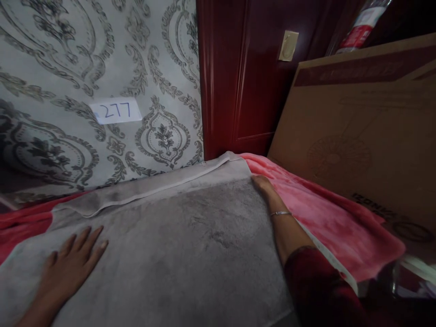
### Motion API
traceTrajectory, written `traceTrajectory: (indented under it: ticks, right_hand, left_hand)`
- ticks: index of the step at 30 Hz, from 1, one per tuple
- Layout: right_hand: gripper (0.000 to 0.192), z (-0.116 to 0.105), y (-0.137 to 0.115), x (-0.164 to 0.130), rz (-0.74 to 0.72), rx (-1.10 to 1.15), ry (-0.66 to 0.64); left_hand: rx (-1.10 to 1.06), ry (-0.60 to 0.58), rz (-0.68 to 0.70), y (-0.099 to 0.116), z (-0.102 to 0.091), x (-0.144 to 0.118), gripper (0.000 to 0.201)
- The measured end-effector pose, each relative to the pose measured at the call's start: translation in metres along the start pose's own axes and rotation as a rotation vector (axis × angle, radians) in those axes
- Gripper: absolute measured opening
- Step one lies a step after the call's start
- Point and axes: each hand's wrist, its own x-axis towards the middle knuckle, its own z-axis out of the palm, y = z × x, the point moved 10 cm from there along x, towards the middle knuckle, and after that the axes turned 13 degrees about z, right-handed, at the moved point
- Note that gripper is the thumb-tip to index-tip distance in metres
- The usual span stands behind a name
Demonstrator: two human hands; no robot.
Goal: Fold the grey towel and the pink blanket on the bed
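Note:
A grey fleece-like blanket [177, 245] with a pale border lies spread in front of me, its far edge folded over in a long loose strip. My left hand [70, 268] rests flat on its left part, open, with the fingers spread. At the far right corner, my right hand [262, 184] is closed on the side edge of the grey blanket; its fingertips are mostly hidden. Under the grey blanket is a pink-red plush blanket [327, 222], which shows on the right and also at the far left.
Patterned wallpaper [163, 68] with a paper label [117, 110] reading 277 rises behind the blankets. Beside it stands a dark red wooden panel [221, 81] with a switch plate [289, 46]. A large cardboard box [357, 118] leans at the right, with a plastic bottle [364, 27] behind its top.

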Motion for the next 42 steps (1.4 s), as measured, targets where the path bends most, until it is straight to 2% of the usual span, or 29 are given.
traceTrajectory:
  ticks: [4,9,14,23,29,32,34,36,38,42]
  right_hand:
    - [0.035,-0.003,-0.004,-0.005,-0.022,-0.031,0.066]
    - [0.035,-0.005,0.0,-0.012,0.002,-0.105,0.184]
    - [0.038,-0.002,0.005,-0.018,0.019,-0.166,0.243]
    - [0.038,0.002,0.003,-0.022,0.027,-0.248,0.226]
    - [0.037,-0.002,-0.01,-0.034,-0.004,-0.298,0.169]
    - [0.044,-0.008,-0.018,-0.055,-0.044,-0.326,0.173]
    - [0.055,-0.009,-0.023,-0.08,-0.133,-0.358,0.204]
    - [0.061,0.002,-0.027,-0.111,-0.292,-0.422,0.197]
    - [0.06,0.02,-0.022,-0.14,-0.413,-0.493,0.129]
    - [0.06,0.039,0.001,-0.16,-0.383,-0.554,0.011]
  left_hand:
    - [0.059,-0.06,0.021,0.005,0.0,-0.001,0.076]
    - [0.072,-0.073,-0.005,0.006,-0.002,-0.001,0.077]
    - [0.08,-0.098,-0.018,0.005,0.002,0.0,0.078]
    - [0.089,-0.124,-0.048,0.005,0.003,-0.001,0.067]
    - [0.034,-0.08,-0.026,0.005,0.0,-0.004,0.067]
    - [0.025,-0.098,-0.028,0.004,0.001,-0.004,0.068]
    - [0.015,-0.099,-0.025,0.005,0.0,-0.004,0.07]
    - [0.01,-0.091,-0.014,0.007,-0.002,-0.004,0.071]
    - [0.003,-0.078,-0.007,0.009,-0.005,-0.004,0.071]
    - [-0.027,-0.057,-0.005,0.013,-0.011,-0.006,0.072]
